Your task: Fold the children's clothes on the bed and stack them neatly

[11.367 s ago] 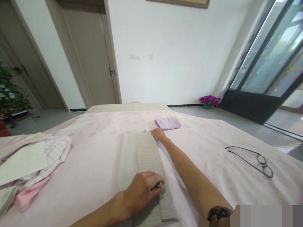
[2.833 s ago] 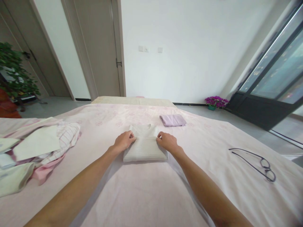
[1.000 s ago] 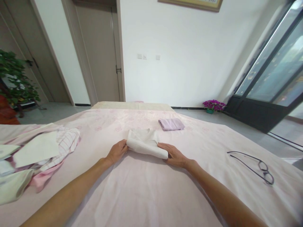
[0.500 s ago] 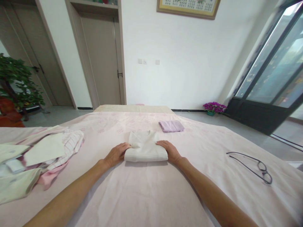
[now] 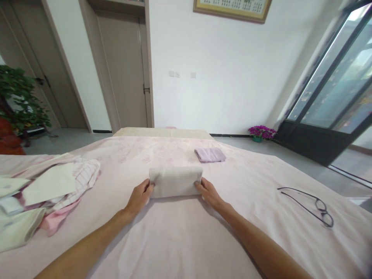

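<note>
A white garment (image 5: 176,183), folded into a compact rectangle, is held by its two ends at the middle of the bed-like surface. My left hand (image 5: 141,194) pinches its left end between thumb and fingers. At the opposite end my right hand (image 5: 208,191) grips the cloth the same way, thumb on the near face. The garment's neckline is hidden behind the fold. Beyond it to the right lies a folded lilac cloth (image 5: 210,155), touched by neither hand.
A heap of loose clothes (image 5: 52,184) lies at the left, white, striped and pink. Eyeglasses (image 5: 315,205) rest unfolded at the right. A pale pink sheet (image 5: 174,240) covers the surface. Purple flowers (image 5: 262,132) stand on the floor near the glazed door.
The lower fold of the white garment has been turned up and away, covering the neckline that showed before. Both hands have shifted to grip the ends of the folded piece.
</note>
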Available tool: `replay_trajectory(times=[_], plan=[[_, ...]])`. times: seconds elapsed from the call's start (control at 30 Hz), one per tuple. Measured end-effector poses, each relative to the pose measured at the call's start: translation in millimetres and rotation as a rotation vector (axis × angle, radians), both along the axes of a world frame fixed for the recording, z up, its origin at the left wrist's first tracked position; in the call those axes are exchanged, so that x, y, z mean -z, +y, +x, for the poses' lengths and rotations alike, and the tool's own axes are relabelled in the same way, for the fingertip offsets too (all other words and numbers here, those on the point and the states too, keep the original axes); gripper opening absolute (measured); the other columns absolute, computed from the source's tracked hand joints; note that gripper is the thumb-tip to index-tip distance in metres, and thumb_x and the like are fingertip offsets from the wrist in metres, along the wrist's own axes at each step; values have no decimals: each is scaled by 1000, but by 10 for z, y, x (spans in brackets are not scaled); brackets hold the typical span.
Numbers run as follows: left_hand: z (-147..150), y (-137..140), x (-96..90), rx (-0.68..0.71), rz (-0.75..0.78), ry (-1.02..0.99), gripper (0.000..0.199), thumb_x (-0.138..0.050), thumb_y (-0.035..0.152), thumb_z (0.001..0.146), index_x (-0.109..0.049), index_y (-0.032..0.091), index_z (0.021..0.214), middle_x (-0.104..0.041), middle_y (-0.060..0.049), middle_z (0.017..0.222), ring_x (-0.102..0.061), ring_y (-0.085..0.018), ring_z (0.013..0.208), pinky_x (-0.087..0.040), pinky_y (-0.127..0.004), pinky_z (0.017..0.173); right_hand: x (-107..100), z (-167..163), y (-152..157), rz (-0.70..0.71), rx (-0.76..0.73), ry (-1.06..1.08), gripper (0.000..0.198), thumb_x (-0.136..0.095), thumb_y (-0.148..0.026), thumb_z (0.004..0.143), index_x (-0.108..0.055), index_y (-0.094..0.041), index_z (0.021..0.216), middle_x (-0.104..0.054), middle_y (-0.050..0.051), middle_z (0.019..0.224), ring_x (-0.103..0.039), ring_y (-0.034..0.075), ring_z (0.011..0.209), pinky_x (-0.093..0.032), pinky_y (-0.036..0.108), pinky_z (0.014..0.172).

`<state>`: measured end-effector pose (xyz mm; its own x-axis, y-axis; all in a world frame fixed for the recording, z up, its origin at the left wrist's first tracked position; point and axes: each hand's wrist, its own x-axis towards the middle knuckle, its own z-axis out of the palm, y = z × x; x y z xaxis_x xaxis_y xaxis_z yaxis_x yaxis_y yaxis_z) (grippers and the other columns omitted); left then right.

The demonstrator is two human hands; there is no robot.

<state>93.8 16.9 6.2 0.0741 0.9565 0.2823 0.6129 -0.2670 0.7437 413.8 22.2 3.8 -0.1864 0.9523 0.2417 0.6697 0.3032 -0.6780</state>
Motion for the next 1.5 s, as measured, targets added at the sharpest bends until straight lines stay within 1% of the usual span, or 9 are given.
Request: replay_trajectory(times=[0.13, 0.33, 0.47, 0.53, 0.63, 0.83, 1.03, 1.3, 1.5], plan=[[103, 254, 20, -183, -82, 153, 35, -36, 49, 93, -49, 23, 72, -57, 3, 66, -57, -16, 67, -38, -25, 63, 7, -167, 272, -34, 256, -122, 37, -32, -47, 97, -58, -21, 93, -68, 6, 87, -62, 21, 81, -47, 31, 71], [-26, 425, -42, -217, -247, 352, 31, -42, 48, 90, -60, 23, 95, -72, -7, 90, -67, -26, 86, -44, -31, 71, -37, -205, 378, -160, 371, -287, 42, -40, -44, 95, -52, -18, 127, -71, 13, 103, -67, 27, 96, -47, 36, 80], [-20, 399, -133, -199, 54, 413, 41, -38, 38, 95, -50, 16, 128, -66, -15, 121, -62, -27, 112, -45, -40, 94, -209, -274, 325, 53, 370, -381, 54, -48, -34, 92, -41, -17, 142, -62, 19, 125, -58, 32, 114, -45, 44, 92], [102, 387, -151, -79, 263, 424, 43, -35, 35, 98, -48, 16, 134, -57, -14, 136, -50, -26, 129, -36, -42, 109, -287, -396, 317, 219, 297, -427, 56, -45, -28, 93, -37, -17, 147, -51, 19, 141, -45, 33, 131, -37, 48, 104], [359, 418, -120, 117, 349, 457, 46, -34, 38, 100, -45, 20, 141, -48, -10, 148, -36, -25, 142, -25, -47, 118, -292, -611, 350, 314, 128, -488, 55, -37, -34, 98, -33, -17, 150, -35, 15, 155, -23, 31, 146, -20, 51, 117], [529, 683, 51, 228, 144, 618, 48, -38, 44, 98, -52, 22, 137, -48, -11, 149, -32, -33, 143, -22, -55, 116, -10, -669, 518, 129, 26, -590, 53, -36, -45, 100, -42, -19, 146, -34, 14, 156, -24, 33, 146, -22, 57, 114], [230, 916, 142, 131, -76, 439, 55, -35, 45, 97, -42, 17, 144, -31, -16, 158, -25, -33, 147, -21, -53, 115, 100, -554, 640, 53, 67, -536, 55, -33, -45, 101, -38, -16, 148, -28, 15, 159, -21, 30, 148, -27, 53, 114], [-52, 917, 63, -7, -212, 216, 48, -51, 40, 89, -54, 14, 129, -60, -19, 132, -54, -31, 124, -39, -42, 102, -88, -172, 740, -164, 258, -332, 49, -49, -41, 93, -53, -13, 132, -63, 19, 127, -59, 30, 116, -46, 42, 94], [-53, 987, -34, -2, -421, -76, 53, -67, 43, 74, -59, 10, 115, -70, -14, 101, -66, -22, 83, -46, -29, 66, -347, 27, 820, -452, 124, -162, 36, -68, -37, 77, -68, -13, 104, -71, 8, 81, -65, 19, 74, -44, 26, 61]])
